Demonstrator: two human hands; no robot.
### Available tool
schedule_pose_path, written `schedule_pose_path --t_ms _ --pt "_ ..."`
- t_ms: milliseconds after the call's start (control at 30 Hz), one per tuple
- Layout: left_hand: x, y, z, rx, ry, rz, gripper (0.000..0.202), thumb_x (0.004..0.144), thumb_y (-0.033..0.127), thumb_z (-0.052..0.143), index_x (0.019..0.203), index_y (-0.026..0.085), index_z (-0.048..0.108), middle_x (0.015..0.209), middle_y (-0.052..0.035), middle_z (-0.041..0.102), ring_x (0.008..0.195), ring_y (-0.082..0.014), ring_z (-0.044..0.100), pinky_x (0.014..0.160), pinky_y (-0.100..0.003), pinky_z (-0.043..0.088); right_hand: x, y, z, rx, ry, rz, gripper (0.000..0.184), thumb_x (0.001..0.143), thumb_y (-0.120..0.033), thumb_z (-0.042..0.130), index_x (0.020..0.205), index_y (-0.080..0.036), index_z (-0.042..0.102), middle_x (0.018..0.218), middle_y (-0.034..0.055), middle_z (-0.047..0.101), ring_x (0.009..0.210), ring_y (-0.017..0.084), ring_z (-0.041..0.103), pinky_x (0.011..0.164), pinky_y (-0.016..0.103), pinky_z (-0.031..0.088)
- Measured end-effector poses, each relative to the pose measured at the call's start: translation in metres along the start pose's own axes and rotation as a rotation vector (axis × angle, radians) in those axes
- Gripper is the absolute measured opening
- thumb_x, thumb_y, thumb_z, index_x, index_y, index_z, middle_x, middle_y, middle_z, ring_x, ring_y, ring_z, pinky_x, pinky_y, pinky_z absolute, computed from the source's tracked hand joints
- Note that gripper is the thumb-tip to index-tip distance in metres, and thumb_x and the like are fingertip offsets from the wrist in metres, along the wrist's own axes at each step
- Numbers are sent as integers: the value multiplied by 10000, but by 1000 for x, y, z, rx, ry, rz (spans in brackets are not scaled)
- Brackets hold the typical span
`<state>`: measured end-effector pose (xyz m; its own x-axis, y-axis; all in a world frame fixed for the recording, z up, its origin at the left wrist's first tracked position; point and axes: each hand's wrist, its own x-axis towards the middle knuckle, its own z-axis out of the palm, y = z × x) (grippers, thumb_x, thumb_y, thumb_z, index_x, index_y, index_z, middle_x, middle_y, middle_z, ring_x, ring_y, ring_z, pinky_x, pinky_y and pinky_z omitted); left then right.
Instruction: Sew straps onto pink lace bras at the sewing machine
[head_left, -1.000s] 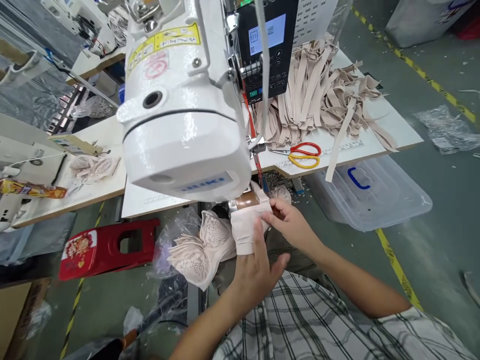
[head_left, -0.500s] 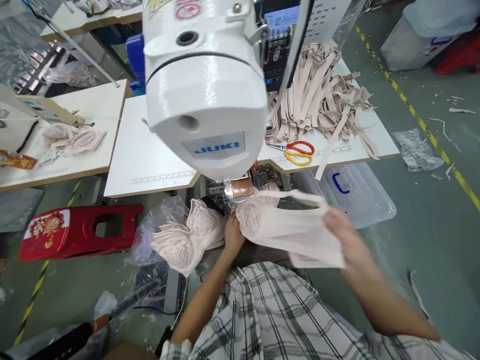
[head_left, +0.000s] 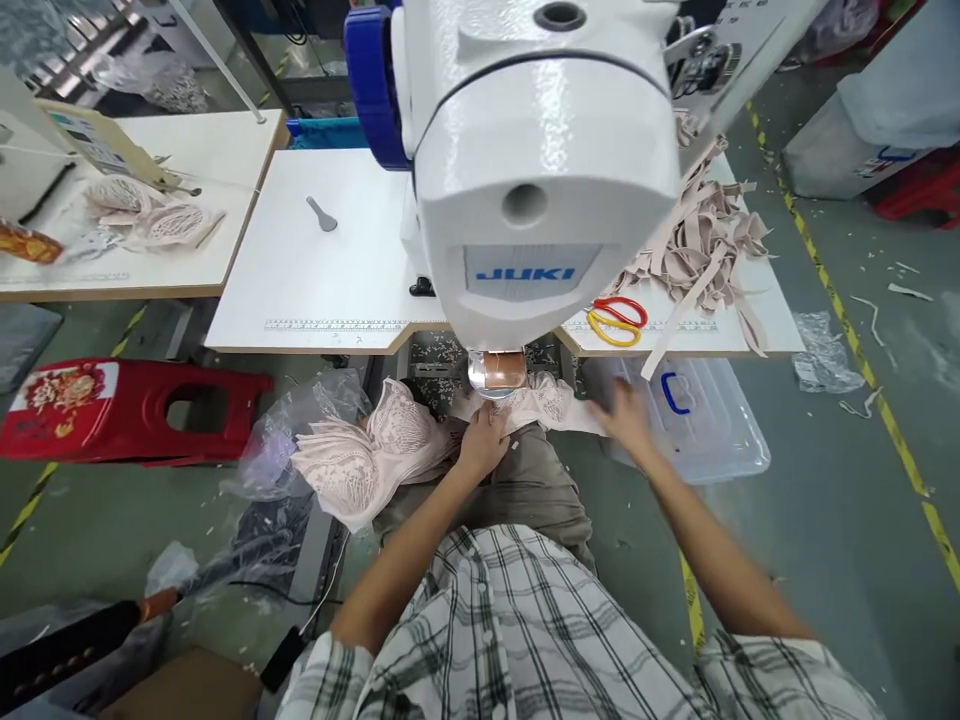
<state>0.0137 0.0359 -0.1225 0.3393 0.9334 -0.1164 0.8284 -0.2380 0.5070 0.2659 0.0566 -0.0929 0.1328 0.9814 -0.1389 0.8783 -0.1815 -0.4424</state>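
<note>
Touching one lace bra [head_left: 553, 402], one left hand [head_left: 482, 440], one blurred right hand [head_left: 626, 418]

Bra [head_left: 549, 402] below machine head [head_left: 540, 210], scissors [head_left: 636, 318] on table [head_left: 322, 275]

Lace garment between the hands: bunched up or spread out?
Spread, where visible: the lace garment extends sideways from the left hand toward the right hand; part is hidden.
</note>
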Motion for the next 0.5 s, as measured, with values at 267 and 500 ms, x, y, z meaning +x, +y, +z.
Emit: schedule_pose_path --t_ms 267,500 --pt "-77 -60 -75 132 54 -457 211 932 287 515 1041 180 661 1056 -110 688 1032 -232 644 912 -331 501 21 -95 63 -36 -451 -376 769 711 -296 801 1373 -29 515 1449 341 462 1368 484 426 1106 612 344" --pt "-151 -121 -127 334 62 -999 362 889 454 488 737 151 618 744 -164 652 738 -324 636 612 -337 408 -82 -174 -52 607 -710 -955 403 956 -275 449 1302 -371 629 1204 -16 716 1131 203 664 996 376 544"
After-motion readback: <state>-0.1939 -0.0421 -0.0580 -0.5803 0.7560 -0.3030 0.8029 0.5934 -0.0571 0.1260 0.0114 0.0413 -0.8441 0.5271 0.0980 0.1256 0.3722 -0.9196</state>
